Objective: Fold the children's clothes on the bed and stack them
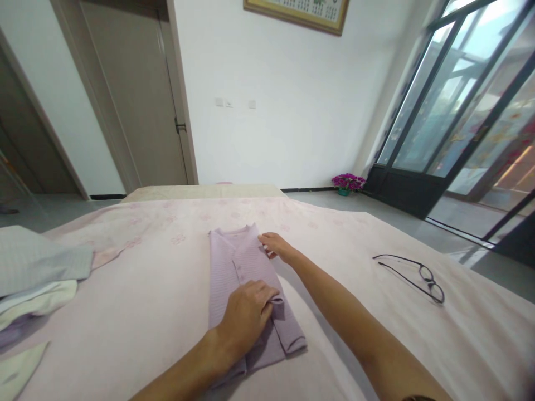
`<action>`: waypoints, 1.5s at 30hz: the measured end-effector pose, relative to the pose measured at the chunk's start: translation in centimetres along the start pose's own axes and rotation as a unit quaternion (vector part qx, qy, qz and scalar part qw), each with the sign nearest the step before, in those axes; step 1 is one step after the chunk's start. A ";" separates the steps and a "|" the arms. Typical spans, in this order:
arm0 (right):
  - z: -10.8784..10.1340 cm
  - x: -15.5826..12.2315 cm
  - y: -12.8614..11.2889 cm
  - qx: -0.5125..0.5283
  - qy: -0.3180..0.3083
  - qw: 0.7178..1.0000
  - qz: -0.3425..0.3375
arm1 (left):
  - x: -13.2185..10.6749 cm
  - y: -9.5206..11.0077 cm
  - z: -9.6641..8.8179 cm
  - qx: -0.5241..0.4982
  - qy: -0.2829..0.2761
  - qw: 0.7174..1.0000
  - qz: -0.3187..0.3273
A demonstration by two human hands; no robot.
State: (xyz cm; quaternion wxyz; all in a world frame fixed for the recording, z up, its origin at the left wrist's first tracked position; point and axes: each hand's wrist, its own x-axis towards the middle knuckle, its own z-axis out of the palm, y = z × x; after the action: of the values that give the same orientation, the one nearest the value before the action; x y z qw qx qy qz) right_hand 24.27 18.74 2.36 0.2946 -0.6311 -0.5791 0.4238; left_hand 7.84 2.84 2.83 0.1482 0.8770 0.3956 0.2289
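A lavender ribbed cardigan (228,278) lies front side up, folded into a narrow strip, with its V-neck pointing away from me. My left hand (248,306) rests over its lower right part. The fingers of that hand are closed on a raised fold of the fabric. At the upper right shoulder edge, my right hand (276,247) pinches the cardigan between thumb and fingers. Part of the button front and lower body is hidden beneath my left hand and forearm.
A pale pink flowered sheet (159,301) covers the surface. Black-framed glasses (426,278) lie on the right. Folded clothes (42,262) are piled at the left edge, with a pale green cloth (20,367) nearer me. Purple flowers (348,181) stand on the floor beyond.
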 end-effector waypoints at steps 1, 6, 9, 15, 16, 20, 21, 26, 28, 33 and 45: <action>0.4 0.7 0.1 -0.013 0.015 1.000 0.001 | -0.1 -0.2 0.2 0.003 0.009 1.000 0.005; 1.2 4.1 0.6 -0.071 0.086 0.994 -0.018 | -0.2 -0.7 1.1 0.026 0.037 0.998 0.051; 1.3 5.8 1.0 -0.110 0.116 0.987 -0.036 | -0.4 -0.8 1.7 0.045 0.037 0.995 0.077; 1.7 8.1 1.6 -0.164 0.148 0.975 -0.041 | -0.5 -0.7 2.3 0.069 0.046 0.989 0.119; 1.7 8.5 1.6 -0.169 0.147 0.974 -0.039 | -0.5 -0.7 2.3 0.072 0.050 0.988 0.125; 1.5 9.5 1.4 -0.196 0.144 0.969 -0.028 | -0.4 -0.7 2.7 0.083 0.049 0.986 0.136; 1.4 9.6 1.3 -0.204 0.145 0.968 -0.028 | -0.4 -0.7 2.8 0.083 0.044 0.986 0.135; 2.1 9.1 1.2 -0.246 0.165 0.954 -0.039 | -0.5 -0.6 2.7 0.054 -0.001 0.990 0.127; 2.6 8.8 1.3 -0.266 0.182 0.946 -0.041 | -0.7 -0.4 2.3 0.033 -0.031 0.991 0.126; 3.1 7.9 0.9 -0.296 0.192 0.935 -0.047 | -1.8 -0.4 0.7 0.017 -0.115 0.980 0.163; 1.2 0.2 3.2 -0.317 0.103 0.930 -0.156 | -3.5 -1.0 1.1 0.053 -0.138 0.965 0.215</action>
State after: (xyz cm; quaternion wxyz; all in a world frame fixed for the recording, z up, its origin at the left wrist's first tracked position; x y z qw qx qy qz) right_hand 24.75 18.28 -1.01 0.1999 -0.6337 -0.7406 0.0995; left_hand 5.73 0.75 0.40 0.1022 0.9711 0.1848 0.1110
